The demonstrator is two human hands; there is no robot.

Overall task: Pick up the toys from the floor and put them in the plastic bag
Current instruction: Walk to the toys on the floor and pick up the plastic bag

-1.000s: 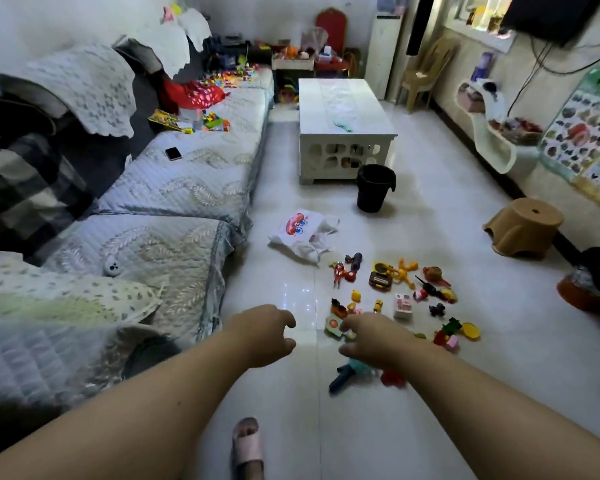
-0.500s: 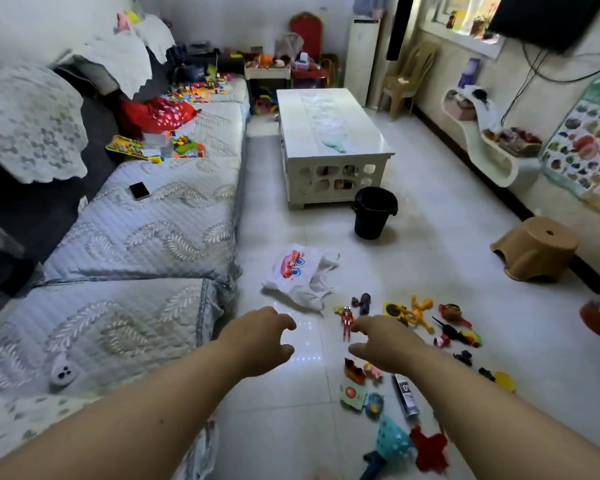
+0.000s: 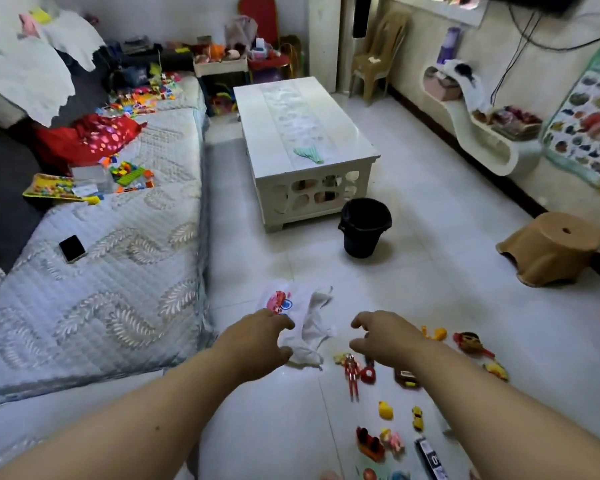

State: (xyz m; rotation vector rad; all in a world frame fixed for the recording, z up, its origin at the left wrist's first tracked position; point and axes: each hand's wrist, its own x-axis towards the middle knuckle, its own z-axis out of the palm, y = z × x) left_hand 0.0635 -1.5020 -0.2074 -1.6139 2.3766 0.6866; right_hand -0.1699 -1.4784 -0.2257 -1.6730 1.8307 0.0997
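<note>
- Left hand (image 3: 257,341) reaching out over the white plastic bag (image 3: 305,323), fingers loosely curled and covering the bag's near left part; whether already touching it, hard to tell.
- Right hand (image 3: 385,336) unclenched and empty, fingers spread, hovering just right of the bag above the toys.
- Bag crumpled flat on the floor (image 3: 447,271), near the sofa's (image 3: 118,271) front edge.
- Toys scattered on the floor right of the bag: red figure (image 3: 351,370), yellow duck (image 3: 385,409), yellow car (image 3: 417,418), red block piece (image 3: 369,443).
- Black bucket (image 3: 364,226) by the counter's (image 3: 302,126) near right corner.
- Brown stool (image 3: 551,247) towards the right wall.
</note>
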